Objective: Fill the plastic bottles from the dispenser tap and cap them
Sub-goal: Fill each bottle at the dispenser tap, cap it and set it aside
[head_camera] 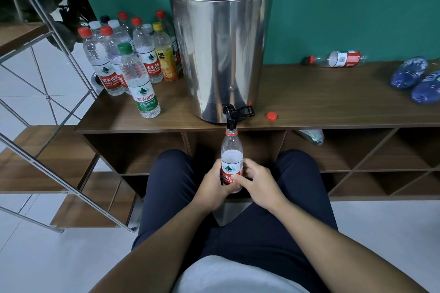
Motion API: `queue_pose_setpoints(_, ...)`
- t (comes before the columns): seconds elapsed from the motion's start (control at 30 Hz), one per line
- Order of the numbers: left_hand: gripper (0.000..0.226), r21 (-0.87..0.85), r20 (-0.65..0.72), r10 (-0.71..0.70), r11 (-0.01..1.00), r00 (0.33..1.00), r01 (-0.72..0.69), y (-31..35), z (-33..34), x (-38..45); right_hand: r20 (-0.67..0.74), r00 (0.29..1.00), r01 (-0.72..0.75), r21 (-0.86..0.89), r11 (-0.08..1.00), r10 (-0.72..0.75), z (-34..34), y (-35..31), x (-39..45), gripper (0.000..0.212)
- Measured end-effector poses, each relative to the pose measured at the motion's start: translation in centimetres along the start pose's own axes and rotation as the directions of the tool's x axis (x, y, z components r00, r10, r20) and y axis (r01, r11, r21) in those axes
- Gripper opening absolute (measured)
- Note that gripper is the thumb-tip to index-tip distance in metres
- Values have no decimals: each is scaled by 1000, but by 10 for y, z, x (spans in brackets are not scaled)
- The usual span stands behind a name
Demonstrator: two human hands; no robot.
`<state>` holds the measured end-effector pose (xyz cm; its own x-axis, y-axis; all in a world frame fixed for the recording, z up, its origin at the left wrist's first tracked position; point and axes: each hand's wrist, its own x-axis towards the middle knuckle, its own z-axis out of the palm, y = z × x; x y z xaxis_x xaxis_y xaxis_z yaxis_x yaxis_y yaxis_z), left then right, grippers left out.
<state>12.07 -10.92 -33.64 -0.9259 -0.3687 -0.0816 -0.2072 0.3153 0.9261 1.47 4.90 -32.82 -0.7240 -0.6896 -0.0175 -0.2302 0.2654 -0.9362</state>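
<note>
A clear plastic bottle [231, 150] with a red-and-white label stands upright with its open mouth right under the black tap [230, 116] of the steel dispenser [220, 54]. My left hand [210, 188] grips the bottle's lower body from the left. My right hand [256, 182] wraps it from the right, thumb across the label. A loose red cap [271, 116] lies on the wooden shelf top [321, 102], right of the tap.
Several capped bottles [128, 59] stand left of the dispenser, a green-capped bottle [139, 83] nearest. An empty red-label bottle [338, 59] lies on its side at the back right, blue shoe covers [416, 81] beyond. A metal stair rail [47, 93] runs on the left.
</note>
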Motion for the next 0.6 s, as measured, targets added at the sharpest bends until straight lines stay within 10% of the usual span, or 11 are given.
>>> queue_pose_setpoints(0.6, 74, 4, -3, 3, 1000, 1000, -3, -1, 0, 1, 4, 1000, -13, 5, 1000, 13, 1, 1, 1, 53)
